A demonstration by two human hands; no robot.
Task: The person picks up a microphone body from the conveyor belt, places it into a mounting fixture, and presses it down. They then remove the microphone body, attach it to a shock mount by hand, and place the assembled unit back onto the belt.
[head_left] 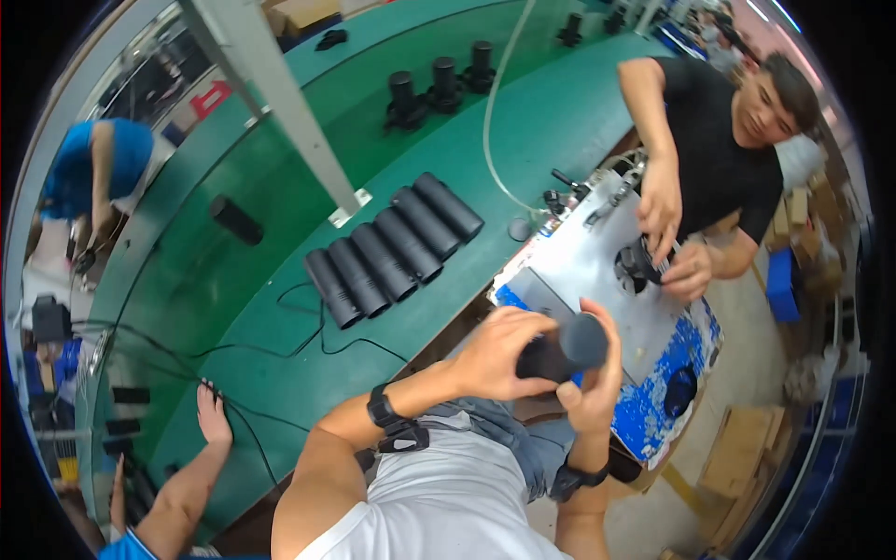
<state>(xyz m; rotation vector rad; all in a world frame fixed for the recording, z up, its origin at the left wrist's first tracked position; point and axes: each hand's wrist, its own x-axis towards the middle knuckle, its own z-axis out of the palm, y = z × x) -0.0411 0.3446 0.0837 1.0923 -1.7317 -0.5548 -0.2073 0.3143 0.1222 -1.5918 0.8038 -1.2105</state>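
In front of my body I hold a short black cylindrical part (538,360) with both hands; its flat round end (584,341) faces up and to the right. My left hand (493,353) grips the part's left side between thumb and fingers. On the other side my right hand (598,378) curls around the round end, its thumb below. Whether the round end is a separate cap, I cannot tell. To the left, a row of several black tubes (394,250) lies side by side on the green table (252,329).
A co-worker's hands (674,245) work on a black part at a metal plate (597,257) to my right. Black cables (322,327) cross the table. Several black parts (442,84) stand on a green conveyor belt (350,121) beyond a white post (280,103). Another person's hand (214,415) rests at lower left.
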